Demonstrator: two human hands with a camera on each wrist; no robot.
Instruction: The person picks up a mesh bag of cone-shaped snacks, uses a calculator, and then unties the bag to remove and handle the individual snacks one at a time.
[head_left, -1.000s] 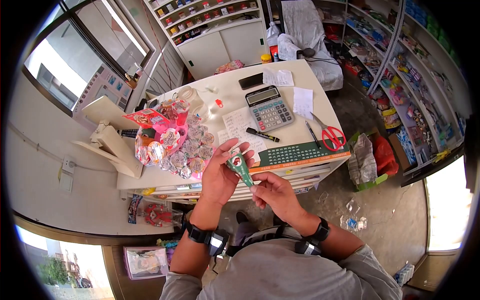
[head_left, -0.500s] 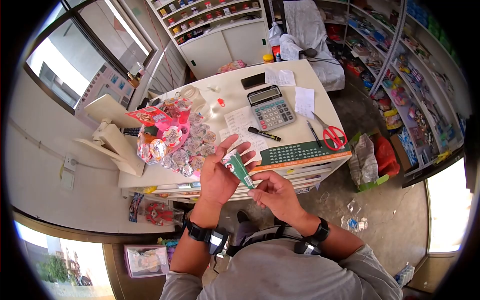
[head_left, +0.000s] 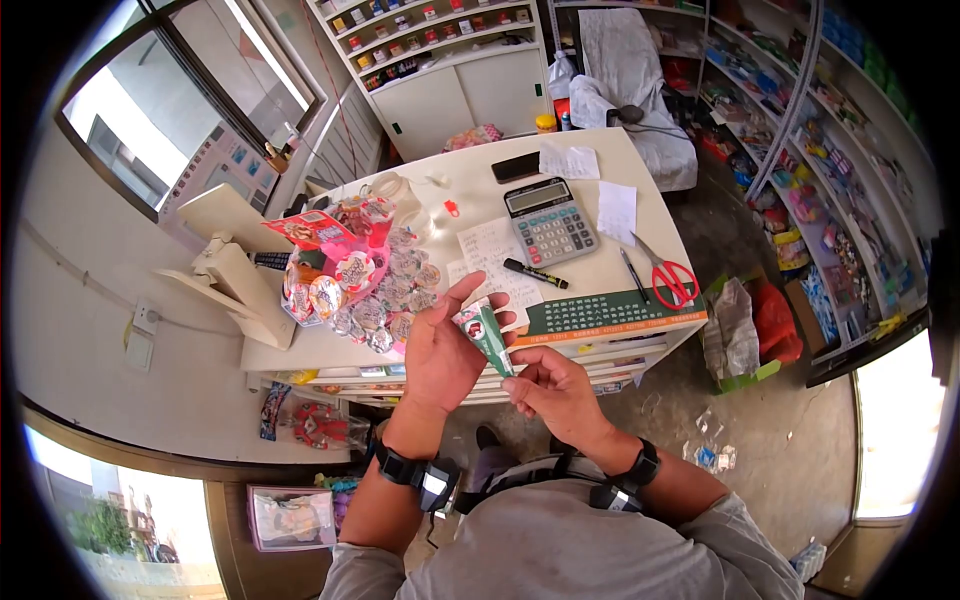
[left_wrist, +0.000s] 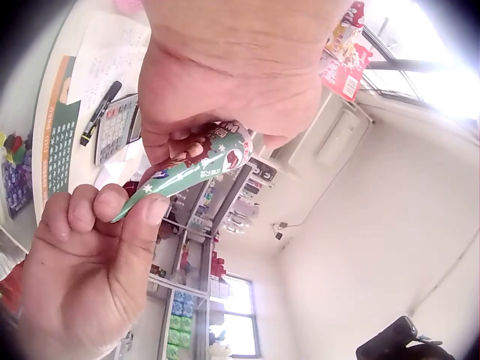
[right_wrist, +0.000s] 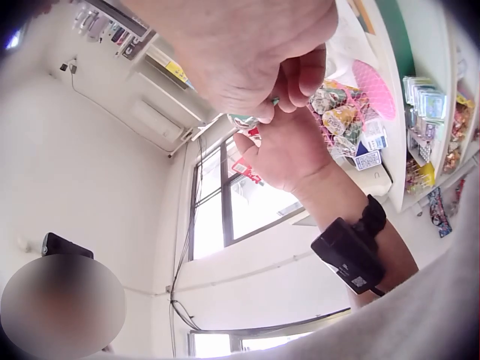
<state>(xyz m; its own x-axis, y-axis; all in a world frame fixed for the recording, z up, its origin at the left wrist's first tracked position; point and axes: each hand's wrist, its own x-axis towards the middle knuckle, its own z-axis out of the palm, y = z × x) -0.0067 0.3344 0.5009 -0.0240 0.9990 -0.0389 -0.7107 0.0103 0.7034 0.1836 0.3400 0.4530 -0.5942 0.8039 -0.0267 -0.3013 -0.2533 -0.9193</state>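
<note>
A green cone-shaped packet [head_left: 488, 345] with a red-and-white print lies across the left hand. The left hand [head_left: 440, 355] is palm up, its fingers stretched behind the wide end of the packet and its thumb apart. With thumb and fingers, the right hand [head_left: 558, 392] pinches the pointed end. Closer up in the left wrist view, the packet [left_wrist: 199, 163] shows white snowflakes and a brown picture. Most of the packet is hidden behind the right hand [right_wrist: 262, 64] in the right wrist view.
Beyond the hands, a white counter [head_left: 470, 190] bears a calculator [head_left: 550, 220], a black marker [head_left: 535, 273], red-handled scissors [head_left: 672, 282] and papers. A pink container [head_left: 372, 272] with many round wrapped sweets stands at left. Stocked shelves [head_left: 800, 180] line the right side.
The packet has turned slightly about its length, showing a different side of its print. Both hands keep nearly the same place, and the head view has shifted a little.
</note>
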